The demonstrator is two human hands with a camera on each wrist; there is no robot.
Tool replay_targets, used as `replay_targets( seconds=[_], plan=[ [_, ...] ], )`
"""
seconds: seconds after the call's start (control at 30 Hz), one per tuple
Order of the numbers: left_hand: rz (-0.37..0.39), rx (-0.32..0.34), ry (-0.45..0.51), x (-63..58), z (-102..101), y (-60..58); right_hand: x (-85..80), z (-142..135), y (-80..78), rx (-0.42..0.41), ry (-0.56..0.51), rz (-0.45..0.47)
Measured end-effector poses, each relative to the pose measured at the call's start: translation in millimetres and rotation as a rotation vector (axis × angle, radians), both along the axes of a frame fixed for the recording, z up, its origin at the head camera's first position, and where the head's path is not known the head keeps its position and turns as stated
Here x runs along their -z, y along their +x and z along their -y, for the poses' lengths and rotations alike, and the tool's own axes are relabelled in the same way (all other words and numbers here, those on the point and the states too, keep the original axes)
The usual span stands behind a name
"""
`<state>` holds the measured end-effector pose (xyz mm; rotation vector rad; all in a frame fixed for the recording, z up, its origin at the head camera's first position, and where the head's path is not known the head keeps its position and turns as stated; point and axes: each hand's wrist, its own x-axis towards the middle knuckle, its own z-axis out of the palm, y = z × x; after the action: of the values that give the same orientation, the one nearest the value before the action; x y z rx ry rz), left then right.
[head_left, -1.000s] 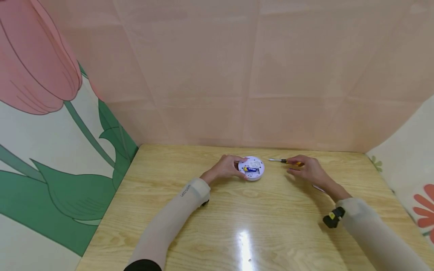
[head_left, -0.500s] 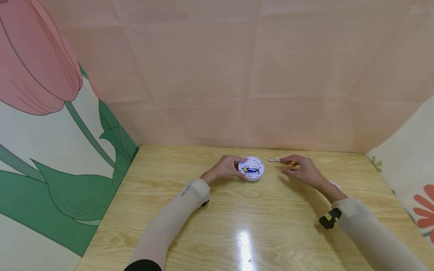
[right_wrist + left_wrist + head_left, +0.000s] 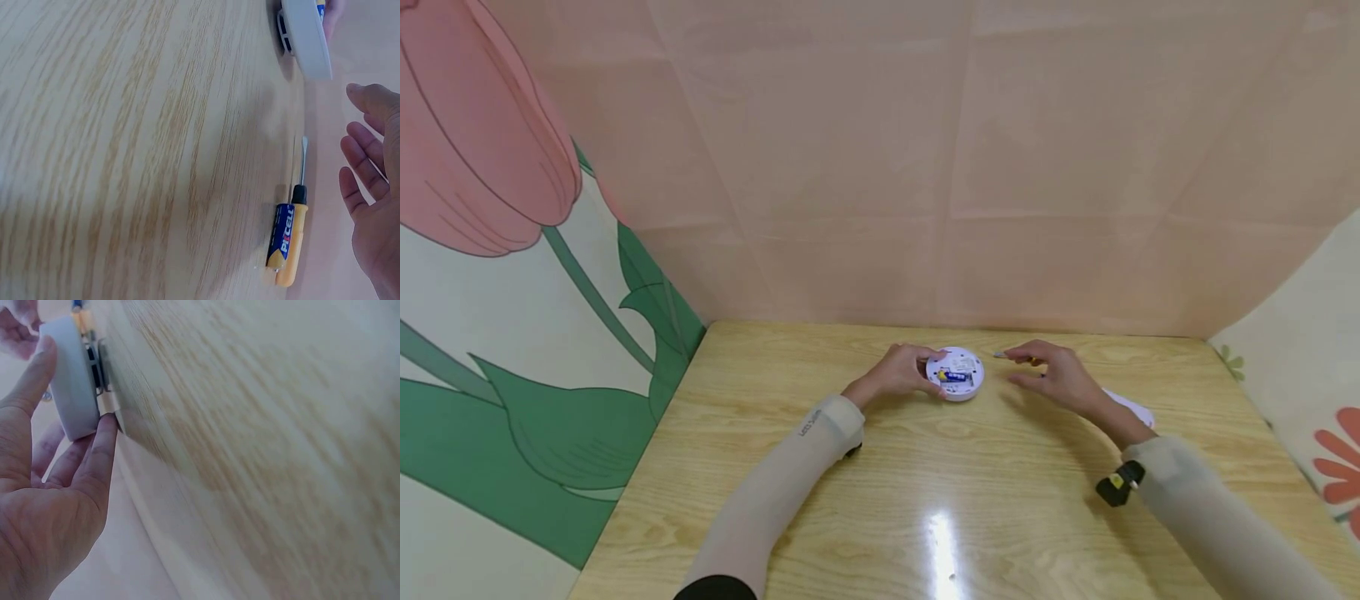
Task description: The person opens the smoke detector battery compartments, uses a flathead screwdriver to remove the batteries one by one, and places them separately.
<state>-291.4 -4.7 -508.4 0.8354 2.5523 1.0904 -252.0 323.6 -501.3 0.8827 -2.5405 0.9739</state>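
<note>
My left hand [image 3: 898, 369] grips the edge of a round white battery-powered device [image 3: 957, 360], thumb and fingers on either side of it in the left wrist view. Its open compartment faces up, and a blue-and-yellow battery [image 3: 953, 377] lies inside. Apart from the device, to its right, hovers my right hand [image 3: 1063, 379], fingers loosely bent and holding nothing. Beneath that hand, a screwdriver [image 3: 300, 215] with a yellow handle lies on the table beside a second battery [image 3: 281, 236] marked PKCELL. From the head view the hand hides most of both.
A white flat piece [image 3: 1133, 408] lies on the table behind my right wrist, partly covered by it. The wooden table [image 3: 880, 500] meets a pinkish cloth backdrop [image 3: 850, 208] along its far edge.
My right hand has moved left over the screwdriver, towards the device, covering more of the shaft. More of the white flat piece shows beside the wrist. My left hand keeps its hold.
</note>
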Motion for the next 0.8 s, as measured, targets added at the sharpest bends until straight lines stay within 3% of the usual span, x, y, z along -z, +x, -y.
replay_targets(
  seconds=[0.8],
  plan=[
    [0.012, -0.005, 0.008, -0.2, -1.2, 0.5, -3.3, 32.3, -1.8, -0.052, -0.041, 0.046]
  ],
)
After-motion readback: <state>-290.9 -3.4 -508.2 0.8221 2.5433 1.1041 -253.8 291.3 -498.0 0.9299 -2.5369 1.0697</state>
